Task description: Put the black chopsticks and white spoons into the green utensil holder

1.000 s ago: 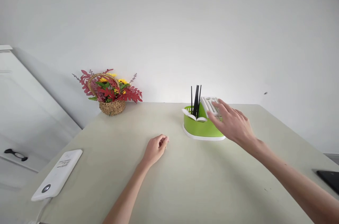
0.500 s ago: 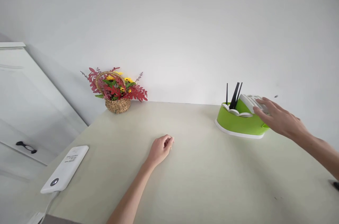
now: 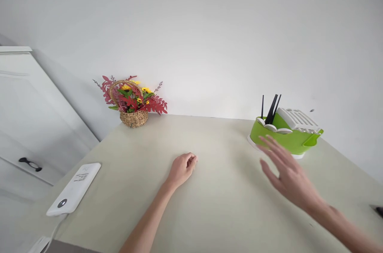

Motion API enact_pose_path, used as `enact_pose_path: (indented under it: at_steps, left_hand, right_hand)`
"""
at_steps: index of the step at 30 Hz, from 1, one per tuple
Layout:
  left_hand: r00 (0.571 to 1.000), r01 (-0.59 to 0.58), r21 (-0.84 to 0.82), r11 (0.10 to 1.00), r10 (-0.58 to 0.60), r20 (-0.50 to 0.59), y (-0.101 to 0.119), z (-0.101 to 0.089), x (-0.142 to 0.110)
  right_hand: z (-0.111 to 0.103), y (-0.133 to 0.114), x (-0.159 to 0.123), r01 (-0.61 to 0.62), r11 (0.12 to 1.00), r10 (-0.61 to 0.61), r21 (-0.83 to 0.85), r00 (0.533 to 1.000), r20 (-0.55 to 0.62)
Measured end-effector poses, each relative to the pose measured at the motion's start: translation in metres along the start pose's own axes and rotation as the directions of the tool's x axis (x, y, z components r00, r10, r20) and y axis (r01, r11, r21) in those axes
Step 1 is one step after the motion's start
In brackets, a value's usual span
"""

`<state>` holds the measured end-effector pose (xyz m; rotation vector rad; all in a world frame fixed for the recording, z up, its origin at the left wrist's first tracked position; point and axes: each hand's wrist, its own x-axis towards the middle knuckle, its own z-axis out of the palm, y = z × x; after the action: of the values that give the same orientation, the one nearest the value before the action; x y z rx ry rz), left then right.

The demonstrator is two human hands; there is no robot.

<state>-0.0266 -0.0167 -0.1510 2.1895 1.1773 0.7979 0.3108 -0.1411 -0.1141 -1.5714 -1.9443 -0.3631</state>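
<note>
My left hand (image 3: pixel 181 170) rests on the tabletop with its fingers curled into a loose fist, and nothing shows in it. In front of a green and white organizer (image 3: pixel 287 140) is my right hand (image 3: pixel 285 173), fingers spread and slightly blurred, holding nothing. Its fingertips overlap the organizer's lower left side in the view; I cannot tell whether they touch. The organizer has a slotted white top (image 3: pixel 300 119) on its right part and white petal-shaped edges in front. Thin black sticks (image 3: pixel 271 110) stand upright in its left part, their kind unclear.
A woven basket (image 3: pixel 134 119) of red leaves and yellow flowers stands at the back left by the wall. On the table's left edge lies a white power bank (image 3: pixel 74 189) with a cable. Beyond it is a white cabinet (image 3: pixel 36 117). A dark object (image 3: pixel 379 210) shows at the right edge.
My right hand has left the organizer's white top, moving down and left to its front. The organizer sits slightly further right in the view. My left hand has stayed put.
</note>
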Motion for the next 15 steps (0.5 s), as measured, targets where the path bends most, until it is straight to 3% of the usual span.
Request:
enact_pose_path:
  at_steps: [4, 7, 11, 15]
  left_hand:
    - [1.0, -0.02, 0.049, 0.999, 0.02, -0.002, 0.0, 0.001, 0.0]
    - [1.0, -0.015, 0.064, 0.998, 0.015, -0.002, 0.001, 0.001, 0.0]
    - [1.0, 0.016, 0.066, 0.998, -0.017, 0.016, 0.003, 0.001, 0.001]
    - [0.998, 0.048, 0.086, 0.995, -0.05, 0.029, 0.004, 0.002, 0.002]
  right_hand:
    - [0.048, -0.016, -0.017, -0.09, 0.987, 0.059, 0.135, 0.974, 0.219]
    - [0.076, -0.019, -0.01, -0.18, 0.958, 0.102, 0.225, 0.943, 0.317]
    - [0.101, -0.025, 0.008, -0.285, 0.913, 0.176, 0.293, 0.921, 0.348]
    - [0.112, -0.027, 0.01, -0.285, 0.908, 0.191, 0.307, 0.934, 0.301]
